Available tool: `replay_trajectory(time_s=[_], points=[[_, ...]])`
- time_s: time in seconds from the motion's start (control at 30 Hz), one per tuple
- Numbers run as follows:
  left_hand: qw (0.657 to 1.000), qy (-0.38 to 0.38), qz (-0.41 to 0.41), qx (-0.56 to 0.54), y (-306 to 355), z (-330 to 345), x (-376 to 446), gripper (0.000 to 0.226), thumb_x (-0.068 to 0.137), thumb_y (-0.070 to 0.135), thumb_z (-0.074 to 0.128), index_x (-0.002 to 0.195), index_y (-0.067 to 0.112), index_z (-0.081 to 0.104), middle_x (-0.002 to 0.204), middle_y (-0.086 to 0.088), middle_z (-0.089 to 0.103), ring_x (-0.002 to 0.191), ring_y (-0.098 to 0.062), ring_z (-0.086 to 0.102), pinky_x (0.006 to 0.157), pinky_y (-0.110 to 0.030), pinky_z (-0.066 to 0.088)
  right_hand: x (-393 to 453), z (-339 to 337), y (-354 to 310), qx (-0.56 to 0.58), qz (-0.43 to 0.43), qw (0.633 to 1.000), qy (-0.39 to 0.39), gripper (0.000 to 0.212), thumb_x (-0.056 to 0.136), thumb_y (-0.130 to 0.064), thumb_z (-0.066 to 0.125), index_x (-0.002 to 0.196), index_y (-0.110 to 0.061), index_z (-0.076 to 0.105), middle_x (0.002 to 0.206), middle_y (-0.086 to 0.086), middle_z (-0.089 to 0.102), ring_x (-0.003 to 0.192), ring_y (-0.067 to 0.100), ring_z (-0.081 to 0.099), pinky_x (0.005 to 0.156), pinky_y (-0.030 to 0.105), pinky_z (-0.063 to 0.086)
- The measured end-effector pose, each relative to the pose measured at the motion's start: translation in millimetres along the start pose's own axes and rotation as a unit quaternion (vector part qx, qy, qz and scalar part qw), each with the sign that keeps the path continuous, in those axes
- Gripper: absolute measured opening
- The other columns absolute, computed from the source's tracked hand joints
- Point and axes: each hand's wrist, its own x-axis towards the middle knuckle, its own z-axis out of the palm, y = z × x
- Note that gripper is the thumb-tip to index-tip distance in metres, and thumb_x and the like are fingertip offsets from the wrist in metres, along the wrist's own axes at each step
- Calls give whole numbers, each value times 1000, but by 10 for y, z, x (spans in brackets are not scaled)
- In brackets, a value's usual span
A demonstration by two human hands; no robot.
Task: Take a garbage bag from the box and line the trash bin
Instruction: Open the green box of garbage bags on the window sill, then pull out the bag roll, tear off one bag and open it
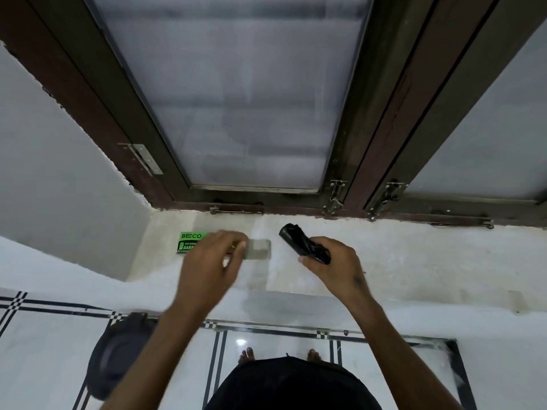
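Note:
A green garbage-bag box [191,242] lies on the pale window sill [414,261], its grey end flap [260,249] open to the right. My left hand [211,266] hovers over the box's right half, fingers curled at the opening; whether it touches the box is unclear. My right hand [334,266] grips a black roll of garbage bags [299,241], held tilted just above the sill, to the right of the box. A dark grey trash bin [118,356] stands on the tiled floor below the sill, at the lower left, partly hidden by my left forearm.
Behind the sill rises a brown-framed frosted window [251,99] with latches [334,199] at its base. A white wall [59,143] closes the left side. My bare feet [247,355] stand on white floor tiles with dark lines.

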Motion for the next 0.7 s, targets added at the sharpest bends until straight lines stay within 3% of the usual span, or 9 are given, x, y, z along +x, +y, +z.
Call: replay_trajectory(time_s=[0.07,0.1,0.23,0.3,0.37,0.5,0.57,0.63,0.7], points=[[977,-91,-122,-149,323,206,-42,32,101,43,40,107,26,67,91,5,71,80,-12,66,76,-37,57,-67,-24,-74,93,47,994,15,41,80,-38,80,117,-25,70,96,-8,74,85,12,69,75,32,58],[937,-146,-194,-249,461,313,-23,38,103,47,36,114,26,65,95,4,72,85,-12,68,82,-38,57,-98,-31,-112,114,52,992,26,40,81,-37,79,118,-25,70,94,-8,73,82,11,69,73,31,59],[705,-193,-390,-559,931,533,170,47,104,51,26,116,25,64,111,-2,73,105,-15,68,86,-31,54,-227,-94,-231,106,-2,994,39,24,98,-31,59,117,-27,71,99,-10,71,90,5,65,75,15,49],[617,-179,-434,-632,964,572,264,52,100,59,30,116,23,65,112,-7,74,109,-23,68,86,-38,56,-247,-124,-300,99,-11,992,73,25,102,-30,51,107,-22,74,104,-10,69,99,7,60,78,15,45],[559,-165,-465,-666,932,603,344,60,96,66,34,123,21,62,115,-10,73,112,-29,67,90,-44,56,-229,-234,-322,160,18,981,111,29,103,-28,49,91,-16,72,94,-3,68,90,8,59,74,17,44],[517,-171,-459,-702,907,639,433,54,94,63,43,127,24,63,120,-8,72,113,-30,66,90,-41,56,-207,-532,-238,296,51,937,178,42,104,-30,47,87,6,60,86,31,59,73,20,53,68,31,42],[515,-179,-449,-708,916,660,464,41,95,50,54,125,24,65,118,-6,73,113,-28,66,91,-40,54,-196,-688,-121,315,81,918,229,41,105,-28,47,88,8,57,80,30,54,71,19,49,66,34,40],[534,-193,-446,-692,925,703,487,35,92,39,62,122,20,67,115,-7,74,112,-28,67,95,-41,53,-207,-856,7,306,106,909,263,39,105,-27,46,79,1,54,68,13,47,65,15,43,60,33,37],[583,-194,-440,-654,948,770,487,33,90,32,68,119,15,67,109,-9,76,104,-27,71,89,-39,55,-240,-1032,192,288,116,907,286,39,105,-28,46,79,0,53,69,10,42,63,15,38,57,33,35]])
